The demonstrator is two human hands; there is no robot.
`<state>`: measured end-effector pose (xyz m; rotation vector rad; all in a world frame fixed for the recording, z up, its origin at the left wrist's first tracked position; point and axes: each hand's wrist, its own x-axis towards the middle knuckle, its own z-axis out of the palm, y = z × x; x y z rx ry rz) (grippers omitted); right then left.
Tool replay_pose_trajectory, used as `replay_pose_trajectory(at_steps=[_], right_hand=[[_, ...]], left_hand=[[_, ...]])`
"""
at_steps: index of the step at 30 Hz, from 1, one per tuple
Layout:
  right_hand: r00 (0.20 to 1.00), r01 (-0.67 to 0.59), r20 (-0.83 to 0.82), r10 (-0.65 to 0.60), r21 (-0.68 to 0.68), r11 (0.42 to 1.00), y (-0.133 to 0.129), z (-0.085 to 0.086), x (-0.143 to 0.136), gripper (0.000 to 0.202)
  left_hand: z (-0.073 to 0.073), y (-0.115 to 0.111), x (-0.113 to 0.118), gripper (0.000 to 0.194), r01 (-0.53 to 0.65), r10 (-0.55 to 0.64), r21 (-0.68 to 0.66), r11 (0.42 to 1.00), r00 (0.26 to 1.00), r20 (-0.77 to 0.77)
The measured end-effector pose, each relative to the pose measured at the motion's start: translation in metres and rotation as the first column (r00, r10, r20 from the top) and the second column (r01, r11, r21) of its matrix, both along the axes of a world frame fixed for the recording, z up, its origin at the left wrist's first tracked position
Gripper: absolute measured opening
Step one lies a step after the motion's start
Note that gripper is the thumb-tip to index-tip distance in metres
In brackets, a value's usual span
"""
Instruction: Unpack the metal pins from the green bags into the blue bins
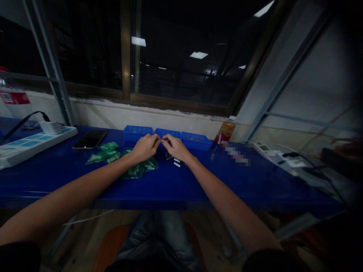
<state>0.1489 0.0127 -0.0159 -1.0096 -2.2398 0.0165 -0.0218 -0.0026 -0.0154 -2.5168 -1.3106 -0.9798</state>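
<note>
My left hand [146,146] and my right hand [174,146] meet fingertip to fingertip above the blue table, just in front of the bins. Both are pinched closed; whatever lies between the fingers is too small to make out. Below my right hand lie several small white and dark cylindrical pieces [177,162]. Green plastic bags [136,170] holding small pieces spread under and beside my left forearm, with more green bags [104,153] further left. Behind the hands stand a left blue bin [136,131], a middle blue bin [170,133] and a right blue bin [195,142] with small parts inside.
A phone [89,139] and a white power strip [36,144] with a plugged-in charger [50,127] lie at left, near a bottle [14,99]. At right are an orange-red packet [225,133] and another power strip [279,156] with cables. A window stands behind the table.
</note>
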Motion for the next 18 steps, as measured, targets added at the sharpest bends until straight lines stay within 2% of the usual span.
replay_pose_trajectory(at_steps=[3, 7, 9, 15, 18], right_hand=[[0.999, -0.019, -0.038, 0.021, 0.052, 0.998, -0.0032, -0.0001, -0.0012, 0.029], [0.999, -0.031, -0.015, 0.034, 0.133, 0.991, -0.0072, 0.0027, -0.0044, 0.013], [1.000, -0.026, -0.003, 0.027, 0.144, 0.989, -0.0081, 0.0038, -0.0057, 0.010], [0.999, 0.038, 0.033, -0.042, 0.123, 0.992, -0.0059, 0.0047, -0.0068, 0.027], [0.998, 0.049, 0.031, -0.053, 0.114, 0.992, -0.0058, 0.0051, -0.0071, 0.030]], left_hand=[[0.0034, -0.0023, 0.0002, 0.029, -0.057, 0.057, -0.012, 0.998, 0.998, -0.027], [0.0048, -0.0022, 0.0001, 0.036, -0.097, 0.093, -0.044, 0.994, 0.993, -0.078], [0.0042, -0.0014, -0.0003, 0.037, -0.098, 0.095, -0.048, 0.994, 0.993, -0.067], [0.0013, -0.0007, -0.0010, 0.025, 0.043, -0.044, 0.014, 0.999, 0.995, 0.085], [0.0009, -0.0007, -0.0010, 0.022, 0.039, -0.042, 0.045, 0.998, 0.997, 0.072]])
